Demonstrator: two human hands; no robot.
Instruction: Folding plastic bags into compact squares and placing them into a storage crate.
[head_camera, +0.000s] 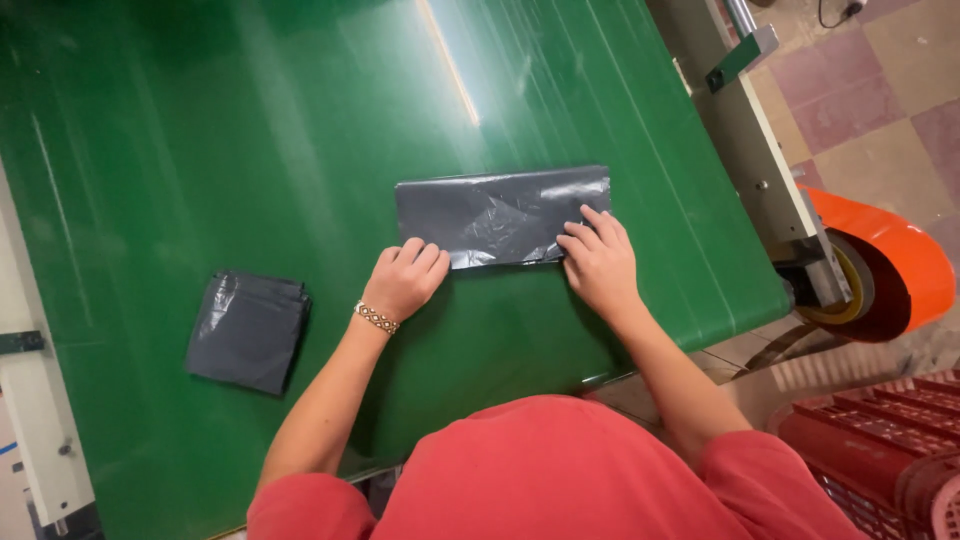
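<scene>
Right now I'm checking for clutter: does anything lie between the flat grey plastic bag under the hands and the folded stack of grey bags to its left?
Nothing visible does. Only bare green belt separates the flat grey plastic bag, touched by the left hand and right hand, from the folded grey stack.

Both bare forearms reach forward toward twelve o'clock from red sleeves. The left hand (405, 280) is curled into a loose fist, knuckles up, a beaded bracelet at its wrist. The right hand (598, 262) lies flat, palm down, fingers spread toward eleven o'clock.
</scene>
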